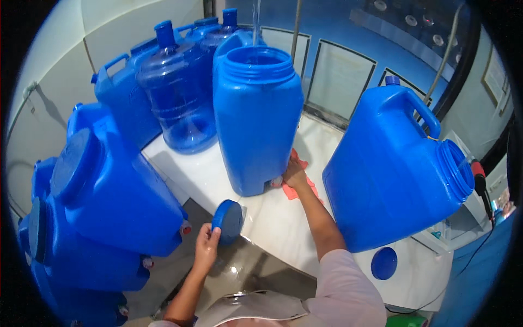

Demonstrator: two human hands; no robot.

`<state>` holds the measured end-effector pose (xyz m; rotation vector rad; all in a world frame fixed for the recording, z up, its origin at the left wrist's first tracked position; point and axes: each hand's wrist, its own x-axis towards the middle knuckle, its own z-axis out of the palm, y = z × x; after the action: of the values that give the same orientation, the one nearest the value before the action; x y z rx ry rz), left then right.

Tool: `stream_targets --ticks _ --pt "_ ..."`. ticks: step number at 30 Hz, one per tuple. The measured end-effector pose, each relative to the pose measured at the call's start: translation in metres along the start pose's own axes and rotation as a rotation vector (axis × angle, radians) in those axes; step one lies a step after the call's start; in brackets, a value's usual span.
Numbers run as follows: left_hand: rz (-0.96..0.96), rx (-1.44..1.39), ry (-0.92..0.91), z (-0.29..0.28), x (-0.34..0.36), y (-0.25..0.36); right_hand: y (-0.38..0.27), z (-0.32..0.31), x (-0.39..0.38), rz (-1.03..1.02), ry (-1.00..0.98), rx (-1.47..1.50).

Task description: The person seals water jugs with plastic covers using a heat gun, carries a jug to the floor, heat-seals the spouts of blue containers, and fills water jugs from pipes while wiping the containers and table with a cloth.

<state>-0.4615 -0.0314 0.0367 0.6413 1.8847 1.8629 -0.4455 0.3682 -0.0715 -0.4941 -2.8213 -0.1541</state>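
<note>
My left hand [207,243] pinches a round blue screw lid [229,220] by its edge, held upright in front of the white counter [261,220]. On the counter stands a tall blue water jug [257,114] with a wide threaded mouth uncovered. A thin stream of water [256,22] falls into that mouth from above. At the jug's lower right side, next to its small spout [276,182], my right hand [295,173] is closed on a coral-pink cloth [290,191] against the counter. Part of its fingers is hidden beside the jug.
Several capped blue jugs [120,191] are stacked at left. Behind stands a clear blue water bottle [177,98] among more containers. At right, another large blue jug [392,163] has its wide mouth uncovered. Near it lies a blue lid [384,263]; a black cable [474,256] hangs beyond.
</note>
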Motion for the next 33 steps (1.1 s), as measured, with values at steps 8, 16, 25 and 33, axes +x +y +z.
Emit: stream_targets --ticks 8,16,25,33 --pt "-0.146 0.012 0.114 -0.043 -0.061 -0.022 -0.173 -0.071 -0.107 0.075 0.166 0.24" --pt "-0.291 0.1 0.227 -0.076 -0.133 -0.017 -0.26 -0.042 -0.015 -0.183 0.103 0.447" --pt "-0.341 0.163 0.231 -0.102 -0.188 -0.039 -0.309 -0.029 0.103 -0.373 -0.121 0.789" --pt "-0.313 0.166 -0.079 -0.096 -0.149 0.001 -0.264 -0.045 -0.01 -0.216 -0.219 1.239"
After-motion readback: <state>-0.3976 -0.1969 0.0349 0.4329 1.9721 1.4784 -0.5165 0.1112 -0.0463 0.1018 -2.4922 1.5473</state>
